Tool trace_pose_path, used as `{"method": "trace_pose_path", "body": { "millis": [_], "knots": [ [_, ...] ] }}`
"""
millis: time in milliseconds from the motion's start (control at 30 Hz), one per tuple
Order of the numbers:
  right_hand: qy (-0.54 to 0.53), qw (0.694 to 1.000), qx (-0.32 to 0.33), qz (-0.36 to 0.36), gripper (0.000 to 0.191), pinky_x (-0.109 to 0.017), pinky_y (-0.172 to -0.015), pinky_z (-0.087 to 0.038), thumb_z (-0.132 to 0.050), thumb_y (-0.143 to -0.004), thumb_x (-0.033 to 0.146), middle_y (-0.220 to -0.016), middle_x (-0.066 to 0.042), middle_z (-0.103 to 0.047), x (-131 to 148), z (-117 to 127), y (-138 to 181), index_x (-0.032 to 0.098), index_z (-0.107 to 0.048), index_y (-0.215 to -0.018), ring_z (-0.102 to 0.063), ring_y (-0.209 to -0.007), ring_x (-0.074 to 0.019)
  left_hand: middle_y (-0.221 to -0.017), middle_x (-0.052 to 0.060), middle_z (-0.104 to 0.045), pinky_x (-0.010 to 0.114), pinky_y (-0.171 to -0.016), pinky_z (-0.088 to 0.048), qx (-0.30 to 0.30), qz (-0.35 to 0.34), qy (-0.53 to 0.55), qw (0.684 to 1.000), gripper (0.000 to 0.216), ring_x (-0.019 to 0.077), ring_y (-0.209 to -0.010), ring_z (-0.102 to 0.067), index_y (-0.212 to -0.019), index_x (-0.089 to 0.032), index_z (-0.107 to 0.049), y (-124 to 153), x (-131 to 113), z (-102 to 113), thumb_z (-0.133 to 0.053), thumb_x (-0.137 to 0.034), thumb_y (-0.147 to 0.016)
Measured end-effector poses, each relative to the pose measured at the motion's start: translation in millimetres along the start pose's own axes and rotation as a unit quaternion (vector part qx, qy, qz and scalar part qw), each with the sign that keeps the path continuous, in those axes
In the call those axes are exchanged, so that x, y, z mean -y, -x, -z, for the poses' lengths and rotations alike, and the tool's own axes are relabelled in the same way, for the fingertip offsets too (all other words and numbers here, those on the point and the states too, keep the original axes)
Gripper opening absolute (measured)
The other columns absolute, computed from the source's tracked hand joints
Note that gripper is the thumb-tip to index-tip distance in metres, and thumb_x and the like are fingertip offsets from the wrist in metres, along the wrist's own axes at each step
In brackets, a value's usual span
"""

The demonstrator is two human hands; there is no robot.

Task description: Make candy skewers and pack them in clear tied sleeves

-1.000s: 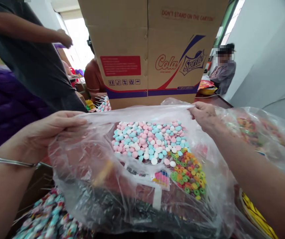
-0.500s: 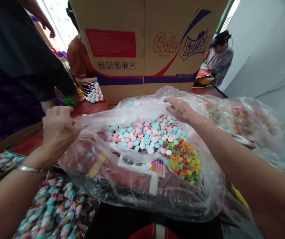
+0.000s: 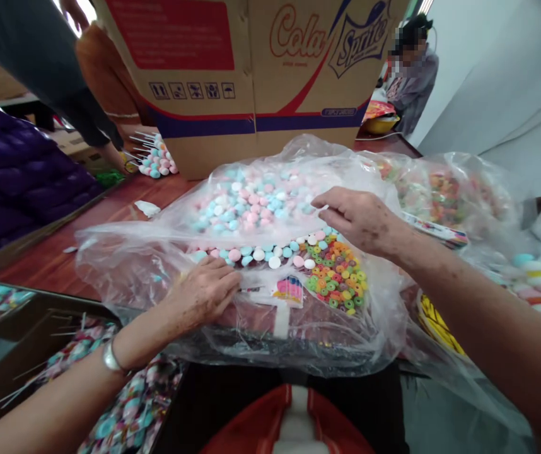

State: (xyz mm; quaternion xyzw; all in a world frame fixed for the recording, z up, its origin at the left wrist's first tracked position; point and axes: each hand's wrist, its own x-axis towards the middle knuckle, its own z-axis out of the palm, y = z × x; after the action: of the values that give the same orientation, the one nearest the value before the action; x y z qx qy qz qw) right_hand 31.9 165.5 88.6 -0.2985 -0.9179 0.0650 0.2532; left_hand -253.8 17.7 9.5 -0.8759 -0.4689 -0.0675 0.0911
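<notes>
A large clear plastic bag [image 3: 123,249] lies across the table. Inside are pink, blue and white round candies [image 3: 251,208] and, at its right, colourful ring-shaped pieces [image 3: 339,277]. My left hand [image 3: 204,287] rests on the bag's near layer beside a printed label [image 3: 289,290], its fingers stretched out and lying low. At the upper right of the opening, my right hand [image 3: 358,217] has its fingers bent on the plastic edge, closed on the film. Its fingertips are partly hidden.
A tall cardboard box [image 3: 209,126] stands behind the bag. Another bag of rings [image 3: 445,189] lies right. Candy lollipops [image 3: 157,157] are stacked at the back left, and wrapped ones fill a box [image 3: 128,403] below. Co-workers [image 3: 412,75] are beyond the table [image 3: 62,265].
My left hand has let go of the raised plastic edge and come right and down onto the bag. The plastic has sunk over the candies. My right hand stays near the opening.
</notes>
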Motion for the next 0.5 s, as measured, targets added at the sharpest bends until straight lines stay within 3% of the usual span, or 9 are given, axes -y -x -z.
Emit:
{"method": "trace_pose_path", "body": {
  "millis": [100, 233, 367, 500],
  "knots": [
    [-0.018, 0.998, 0.052, -0.006, 0.024, -0.03, -0.081, -0.048, -0.048, -0.089, 0.022, -0.096, -0.005, -0.072, 4, 1, 16, 0.018, -0.07, -0.097, -0.066, -0.088, -0.0192, -0.074, 0.007, -0.063, 0.037, -0.075, -0.043, 0.039, -0.007, 0.017, 0.999, 0.022, 0.0227, -0.073, -0.057, -0.081, -0.018, -0.063, 8, -5, -3, -0.045, -0.014, -0.092],
    [-0.063, 0.989, 0.129, 0.016, 0.024, -0.029, -0.077, -0.048, -0.045, -0.093, 0.021, -0.092, -0.004, -0.071, 24, -7, 41, 0.02, -0.069, -0.094, -0.065, -0.082, -0.0168, -0.078, 0.007, -0.065, 0.036, -0.078, -0.042, 0.037, 0.01, 0.037, 0.999, 0.024, 0.0227, -0.076, -0.058, -0.083, -0.017, -0.062, 13, -6, -6, -0.042, -0.012, -0.093],
    [-0.054, 0.977, 0.199, 0.049, 0.023, -0.03, -0.078, -0.049, -0.044, -0.095, 0.016, -0.09, -0.006, -0.068, 52, -38, 69, 0.017, -0.066, -0.094, -0.062, -0.085, -0.0183, -0.079, 0.006, -0.065, 0.036, -0.079, -0.041, 0.04, 0.022, 0.061, 0.997, 0.024, 0.022, -0.076, -0.057, -0.083, -0.018, -0.062, 15, -4, -8, -0.041, -0.013, -0.094],
    [0.006, 0.98, 0.192, 0.047, 0.013, -0.033, -0.081, -0.049, -0.051, -0.092, 0.013, -0.09, -0.006, -0.064, 69, -78, 89, 0.017, -0.063, -0.091, -0.058, -0.09, -0.021, -0.076, 0.004, -0.063, 0.034, -0.077, -0.04, 0.045, 0.015, 0.094, 0.994, 0.026, 0.0193, -0.071, -0.055, -0.081, -0.018, -0.06, 17, -5, -8, -0.04, -0.01, -0.094]
  ]
}}
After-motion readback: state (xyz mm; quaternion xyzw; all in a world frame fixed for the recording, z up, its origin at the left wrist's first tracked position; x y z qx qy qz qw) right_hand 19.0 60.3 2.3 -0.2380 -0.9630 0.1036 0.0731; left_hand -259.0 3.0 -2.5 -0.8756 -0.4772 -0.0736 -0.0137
